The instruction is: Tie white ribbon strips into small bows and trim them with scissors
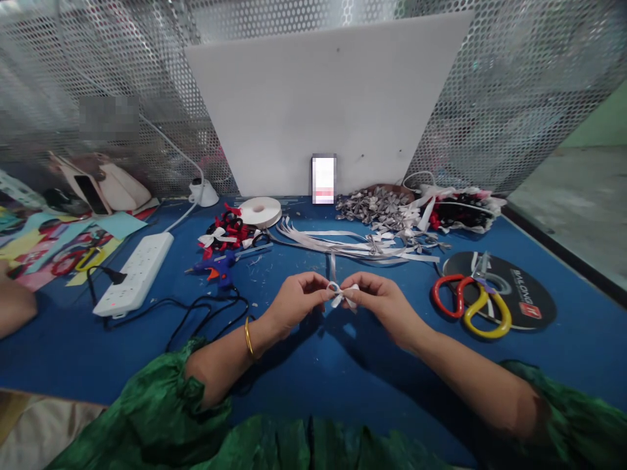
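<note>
Above the middle of the blue table, a small white ribbon bow point(337, 295) is pinched between both my hands. My left hand point(302, 297) grips its left loop with thumb and forefinger. On the other side, my right hand point(379, 299) closes thumb and fingers on the right loop. Just behind the bow lies an end of pale ribbon point(332, 264). Loose cut ribbon strips point(318, 243) spread across the table beyond my hands. To the left rests a blue glue gun point(219, 269) with an orange trigger.
A white power strip point(140, 271) and black cable lie left. Scissors point(473, 303) rest on a black disc point(526, 281) at right. Behind are a ribbon roll point(259, 212), piled grey bows point(377, 207), a phone point(324, 179) and a white board point(328, 104). Another person's arm point(14, 300) shows far left.
</note>
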A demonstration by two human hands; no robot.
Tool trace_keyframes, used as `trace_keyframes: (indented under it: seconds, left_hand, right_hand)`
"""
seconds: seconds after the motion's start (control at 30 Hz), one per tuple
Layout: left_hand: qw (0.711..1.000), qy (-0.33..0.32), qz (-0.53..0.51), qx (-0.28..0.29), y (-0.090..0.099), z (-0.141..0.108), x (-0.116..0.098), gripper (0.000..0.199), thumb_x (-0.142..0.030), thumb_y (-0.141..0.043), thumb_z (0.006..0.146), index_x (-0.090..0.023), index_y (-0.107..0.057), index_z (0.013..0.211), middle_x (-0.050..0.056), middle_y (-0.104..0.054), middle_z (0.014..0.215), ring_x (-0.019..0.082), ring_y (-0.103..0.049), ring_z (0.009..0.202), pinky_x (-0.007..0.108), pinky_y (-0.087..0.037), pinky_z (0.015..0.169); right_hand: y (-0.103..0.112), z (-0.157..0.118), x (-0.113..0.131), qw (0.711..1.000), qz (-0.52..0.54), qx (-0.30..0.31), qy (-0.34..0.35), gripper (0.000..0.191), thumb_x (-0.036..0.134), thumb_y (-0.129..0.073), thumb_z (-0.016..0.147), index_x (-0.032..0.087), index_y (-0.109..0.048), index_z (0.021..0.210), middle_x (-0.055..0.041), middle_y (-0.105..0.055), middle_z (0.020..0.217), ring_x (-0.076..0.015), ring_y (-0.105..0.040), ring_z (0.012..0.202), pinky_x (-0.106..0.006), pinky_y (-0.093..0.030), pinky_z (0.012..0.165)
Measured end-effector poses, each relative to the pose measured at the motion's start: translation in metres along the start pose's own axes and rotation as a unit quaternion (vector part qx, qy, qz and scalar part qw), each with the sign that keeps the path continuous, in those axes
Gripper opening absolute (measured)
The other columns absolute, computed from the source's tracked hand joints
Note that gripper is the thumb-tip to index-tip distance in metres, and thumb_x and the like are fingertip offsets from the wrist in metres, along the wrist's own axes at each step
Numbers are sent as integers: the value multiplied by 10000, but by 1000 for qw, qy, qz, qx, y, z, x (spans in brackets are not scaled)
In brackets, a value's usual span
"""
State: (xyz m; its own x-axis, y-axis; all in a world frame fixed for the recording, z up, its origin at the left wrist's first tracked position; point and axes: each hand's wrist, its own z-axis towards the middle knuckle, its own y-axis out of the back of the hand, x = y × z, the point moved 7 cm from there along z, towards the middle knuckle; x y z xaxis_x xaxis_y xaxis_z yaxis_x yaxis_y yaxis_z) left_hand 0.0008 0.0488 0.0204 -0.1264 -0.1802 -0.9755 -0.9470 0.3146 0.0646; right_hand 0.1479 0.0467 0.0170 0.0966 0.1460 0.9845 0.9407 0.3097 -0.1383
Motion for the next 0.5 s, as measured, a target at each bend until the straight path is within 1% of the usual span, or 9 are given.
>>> trace_keyframes:
  seconds: [0.07, 0.13, 0.23, 0.3, 0.37, 0.5]
  left_hand:
    - [1000, -2, -19, -8, 1, 0, 0, 248, -339, -696, 745, -127, -644, 863, 8, -615, 748, 73, -525, 576, 181, -315, 475]
    - [999, -2, -33, -15, 2, 0, -1, 223, -322, -688, 748, -127, -642, 845, 12, -622, 747, 74, -530, 577, 183, -314, 481]
    - [998, 15, -53, -27, 4, 1, 1, 215, -320, -688, 744, -129, -641, 829, 14, -628, 748, 72, -534, 571, 183, -317, 490]
    - [997, 30, -70, -32, 5, 1, 3, 218, -325, -689, 741, -132, -641, 831, 15, -628, 760, 69, -535, 569, 182, -318, 495]
    - [995, 41, -85, -35, 6, 2, 5, 220, -327, -692, 738, -133, -640, 828, 15, -624, 766, 65, -533, 564, 182, -315, 496]
    - [994, 54, -94, -23, 3, 1, 7, 218, -322, -698, 734, -131, -637, 820, 16, -609, 761, 62, -523, 560, 181, -311, 491]
  right_hand:
    - [-1, 0, -1, 1000, 23, 11, -2, 260, 370, -712, 775, 168, -651, 928, -23, -665, 782, -139, -599, 698, -270, -446, 677]
    - [2, 0, -2, 999, 43, 6, 1, 277, 392, -691, 795, 172, -651, 959, -31, -675, 822, -141, -613, 708, -275, -458, 694]
    - [10, 2, -3, 996, 76, -37, 9, 328, 479, -624, 833, 172, -654, 943, -40, -672, 838, -143, -618, 711, -281, -465, 702]
    - [15, 3, -4, 995, 82, -59, 9, 356, 516, -604, 837, 169, -654, 904, -37, -663, 802, -142, -613, 708, -273, -459, 695]
    - [15, 4, -6, 996, 68, -57, 0, 327, 491, -645, 816, 169, -650, 875, -25, -650, 752, -132, -596, 696, -259, -445, 684]
    - [7, 3, -9, 998, 50, -22, -17, 240, 375, -736, 761, 169, -635, 830, 1, -621, 687, -111, -539, 644, -247, -417, 656]
